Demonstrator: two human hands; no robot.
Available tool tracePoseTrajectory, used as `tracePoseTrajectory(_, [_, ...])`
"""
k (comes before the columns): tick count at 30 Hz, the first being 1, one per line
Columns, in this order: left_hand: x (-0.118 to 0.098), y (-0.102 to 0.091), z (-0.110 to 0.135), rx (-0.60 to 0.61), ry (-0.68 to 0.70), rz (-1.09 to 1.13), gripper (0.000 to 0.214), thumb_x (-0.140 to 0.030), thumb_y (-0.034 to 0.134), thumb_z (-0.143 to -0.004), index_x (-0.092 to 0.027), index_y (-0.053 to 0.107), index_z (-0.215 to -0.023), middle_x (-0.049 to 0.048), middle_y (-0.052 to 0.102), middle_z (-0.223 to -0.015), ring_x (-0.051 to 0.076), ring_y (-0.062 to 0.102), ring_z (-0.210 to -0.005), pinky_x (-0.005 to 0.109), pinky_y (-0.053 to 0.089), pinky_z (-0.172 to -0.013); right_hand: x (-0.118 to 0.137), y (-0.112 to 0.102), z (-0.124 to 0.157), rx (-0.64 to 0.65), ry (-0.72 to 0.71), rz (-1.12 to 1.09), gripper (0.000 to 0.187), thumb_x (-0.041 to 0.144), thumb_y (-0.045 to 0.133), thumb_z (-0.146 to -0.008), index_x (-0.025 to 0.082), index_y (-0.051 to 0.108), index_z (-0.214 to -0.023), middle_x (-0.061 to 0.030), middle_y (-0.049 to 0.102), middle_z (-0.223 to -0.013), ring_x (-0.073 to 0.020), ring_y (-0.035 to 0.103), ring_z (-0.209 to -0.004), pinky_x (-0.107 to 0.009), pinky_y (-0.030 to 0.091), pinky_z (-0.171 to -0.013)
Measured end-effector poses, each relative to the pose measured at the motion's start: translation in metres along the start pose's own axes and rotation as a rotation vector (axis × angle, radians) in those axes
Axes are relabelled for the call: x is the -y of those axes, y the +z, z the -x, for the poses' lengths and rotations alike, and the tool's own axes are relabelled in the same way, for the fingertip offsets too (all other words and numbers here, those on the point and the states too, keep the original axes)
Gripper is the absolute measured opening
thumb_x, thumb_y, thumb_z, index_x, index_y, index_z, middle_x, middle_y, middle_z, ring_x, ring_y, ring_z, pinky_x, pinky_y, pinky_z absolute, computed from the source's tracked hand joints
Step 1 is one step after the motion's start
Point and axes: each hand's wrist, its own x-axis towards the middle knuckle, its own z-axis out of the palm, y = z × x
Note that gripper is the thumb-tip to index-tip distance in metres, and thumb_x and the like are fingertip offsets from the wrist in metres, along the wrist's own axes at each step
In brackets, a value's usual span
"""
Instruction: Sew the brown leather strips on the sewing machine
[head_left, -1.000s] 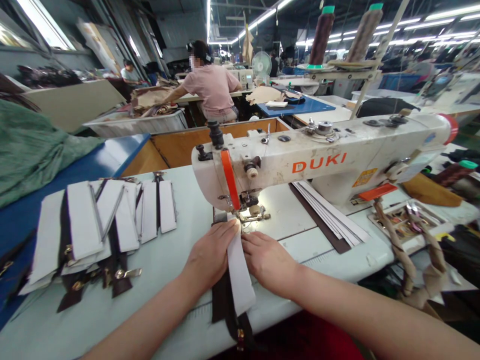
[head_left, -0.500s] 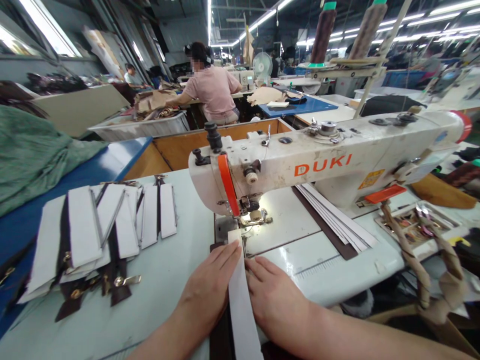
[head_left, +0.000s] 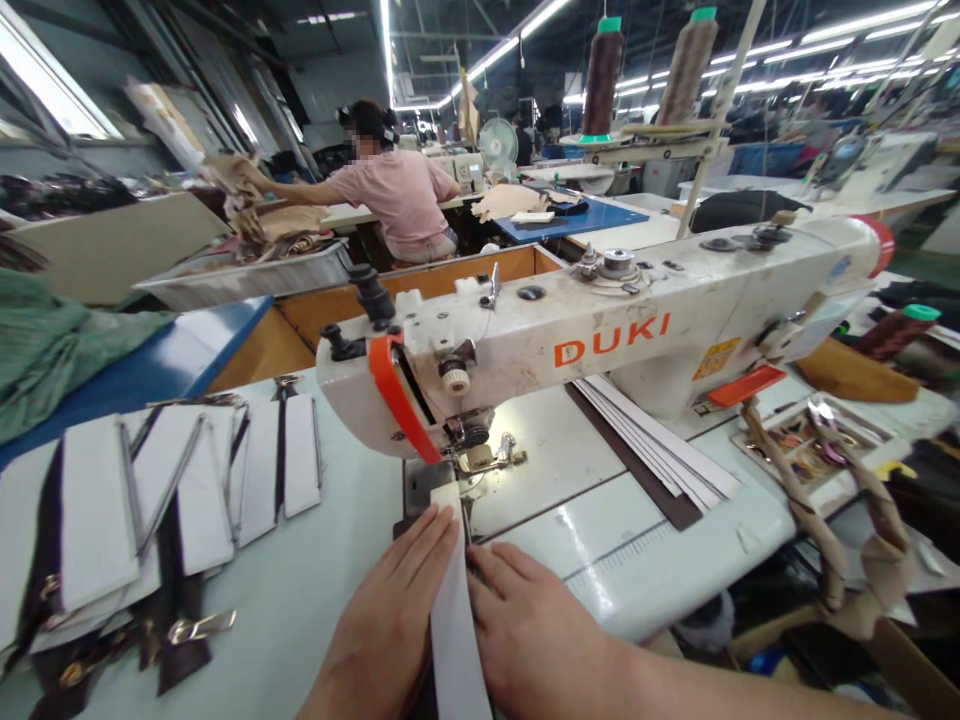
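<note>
A long white strip (head_left: 455,640) with dark material along its underside runs toward me from the sewing machine (head_left: 517,365). Its far end lies just in front of the presser foot area (head_left: 476,460). My left hand (head_left: 386,620) rests on the strip's left edge, fingers stretched forward and close together, thumb hidden. On the opposite edge, my right hand (head_left: 536,625) has its fingers bent in against the strip, holding it from the side. To the left lie several white pieces (head_left: 97,515) with dark zippers and a metal zipper pull (head_left: 201,628).
A stack of white and brown strips (head_left: 637,440) lies under the machine arm. Right of it sits a tray of small tools (head_left: 832,440), beside wrapped tan handles (head_left: 817,530). Thread cones (head_left: 604,85) stand behind. A co-worker (head_left: 397,190) sits beyond the wooden edge (head_left: 300,330).
The view has shifted, so the machine and table appear further left and slightly lower. Both hands keep their places along the strip. The co-worker's left arm now reaches out, lifting tan material.
</note>
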Motion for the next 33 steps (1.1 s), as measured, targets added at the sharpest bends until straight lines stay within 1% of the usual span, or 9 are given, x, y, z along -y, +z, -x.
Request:
tracePoseTrajectory(2, [0.000,0.001,0.000,0.002,-0.008,-0.003,0.045,-0.011,0.035,-0.083,-0.007,0.055,-0.123,0.0152,0.062,-0.124,0.023,0.058,-0.115,0.032,0.052,-0.091,-0.001,0.001,0.000,-0.027,0.006,0.004,0.025,0.026,0.054,-0.089,0.008,0.067,-0.099,-0.0148,0.067,-0.105,-0.0282,0.057,-0.098,-0.041,0.044,-0.093])
tracePoseTrajectory(6, [0.000,0.002,-0.001,-0.040,-0.011,0.011,0.048,-0.010,0.034,-0.083,-0.011,0.053,-0.127,0.0134,0.064,-0.122,0.022,0.060,-0.113,0.033,0.053,-0.089,-0.001,0.006,0.001,-0.056,0.009,0.005,0.024,0.028,0.055,-0.089,0.010,0.067,-0.099,-0.0136,0.066,-0.106,-0.0287,0.056,-0.101,-0.041,0.043,-0.094])
tracePoseTrajectory(10, [0.001,0.002,-0.002,-0.048,-0.005,0.002,0.047,-0.011,0.032,-0.085,-0.011,0.053,-0.127,0.0136,0.064,-0.121,0.022,0.061,-0.111,0.033,0.054,-0.089,-0.001,0.010,0.001,-0.044,0.008,0.004,0.020,0.026,0.056,-0.088,0.012,0.069,-0.094,-0.0139,0.067,-0.105,-0.0273,0.057,-0.098,-0.040,0.044,-0.092])
tracePoseTrajectory(13, [0.001,0.003,-0.001,-0.052,0.008,-0.013,0.044,-0.010,0.032,-0.085,-0.009,0.055,-0.123,0.0141,0.065,-0.120,0.022,0.061,-0.110,0.032,0.054,-0.088,-0.001,0.011,0.000,-0.051,0.014,0.000,0.023,0.027,0.058,-0.088,0.010,0.069,-0.097,-0.0128,0.068,-0.101,-0.0282,0.057,-0.099,-0.040,0.044,-0.092])
tracePoseTrajectory(16, [0.002,0.007,0.001,-0.053,-0.011,0.012,0.047,-0.010,0.033,-0.085,-0.011,0.053,-0.127,0.0128,0.064,-0.122,0.022,0.061,-0.111,0.033,0.054,-0.089,-0.002,0.011,-0.001,-0.033,0.011,-0.014,0.025,0.028,0.058,-0.088,0.009,0.068,-0.099,-0.0129,0.068,-0.101,-0.0284,0.056,-0.099,-0.041,0.044,-0.092])
tracePoseTrajectory(20, [0.001,0.008,0.002,-0.059,-0.026,0.033,0.049,-0.009,0.032,-0.084,-0.013,0.052,-0.129,0.0116,0.063,-0.123,0.021,0.060,-0.113,0.033,0.053,-0.090,-0.002,0.010,-0.001,-0.024,-0.002,-0.015,0.022,0.028,0.058,-0.088,0.010,0.069,-0.094,-0.0129,0.068,-0.100,-0.0275,0.057,-0.096,-0.040,0.044,-0.091])
tracePoseTrajectory(26, [-0.001,0.001,-0.004,-0.036,0.007,-0.027,0.042,-0.008,0.032,-0.085,-0.007,0.060,-0.116,0.0147,0.065,-0.119,0.023,0.062,-0.110,0.033,0.055,-0.088,-0.002,0.009,0.000,-0.049,0.006,-0.015,0.019,0.022,0.056,-0.087,0.011,0.069,-0.094,-0.0125,0.068,-0.101,-0.0276,0.058,-0.096,-0.039,0.044,-0.091])
tracePoseTrajectory(30, [-0.001,-0.001,-0.004,0.028,-0.023,0.002,0.046,-0.007,0.034,-0.083,-0.010,0.058,-0.121,0.0128,0.062,-0.124,0.022,0.058,-0.116,0.034,0.053,-0.091,-0.002,0.007,-0.001,-0.031,0.001,-0.011,0.022,0.022,0.055,-0.087,0.009,0.069,-0.098,-0.0156,0.068,-0.103,-0.0280,0.058,-0.095,-0.040,0.045,-0.090])
tracePoseTrajectory(33, [-0.001,-0.001,-0.004,0.059,-0.028,0.012,0.048,-0.007,0.035,-0.081,-0.013,0.056,-0.124,0.0116,0.062,-0.125,0.022,0.057,-0.117,0.033,0.053,-0.091,-0.002,0.005,0.000,-0.019,-0.012,-0.015,0.021,0.020,0.056,-0.086,0.010,0.070,-0.099,-0.0142,0.068,-0.103,-0.0290,0.058,-0.100,-0.040,0.045,-0.092])
